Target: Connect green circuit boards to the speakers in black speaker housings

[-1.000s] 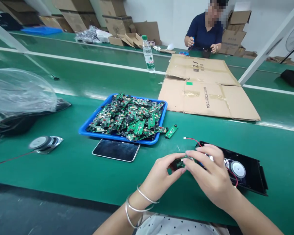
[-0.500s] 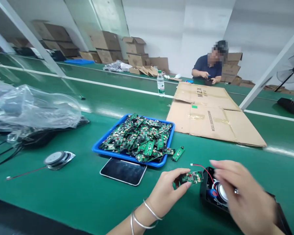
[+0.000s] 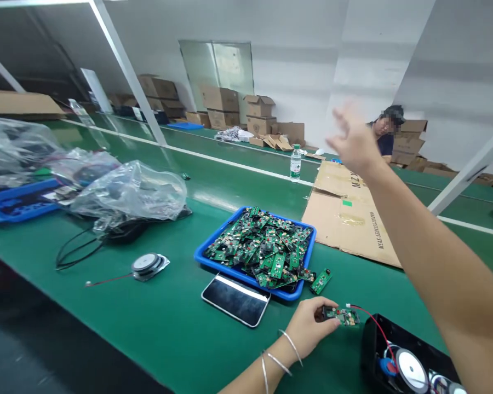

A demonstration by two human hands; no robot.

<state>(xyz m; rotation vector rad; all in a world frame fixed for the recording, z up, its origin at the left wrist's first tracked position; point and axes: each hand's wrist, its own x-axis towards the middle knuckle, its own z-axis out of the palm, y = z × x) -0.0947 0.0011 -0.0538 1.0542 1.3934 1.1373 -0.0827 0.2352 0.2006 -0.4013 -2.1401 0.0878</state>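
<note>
Nearest, cut off by bottom edge: black speaker enclosure (image 3: 368,350), with white-coned speaker (image 3: 411,371) and blue part (image 3: 387,366) inside; far end hidden by right forearm (image 3: 431,235). Near enclosure, pinched in left hand (image 3: 308,328) between thumb and fingers: green circuit board (image 3: 345,316). Beyond: blue tray (image 3: 310,253), heaped with overlapping boards (image 3: 267,246). At left, cut off: second tray (image 3: 28,213), contents hard to make out. Held high, spread open, motion-blurred: right hand (image 3: 353,139). Farther, partly hidden behind right hand: co-worker (image 3: 386,143).

left hand (image 3: 309,329): holds circuit board (image 3: 345,316) | right hand (image 3: 356,143): raised, blurred
</note>
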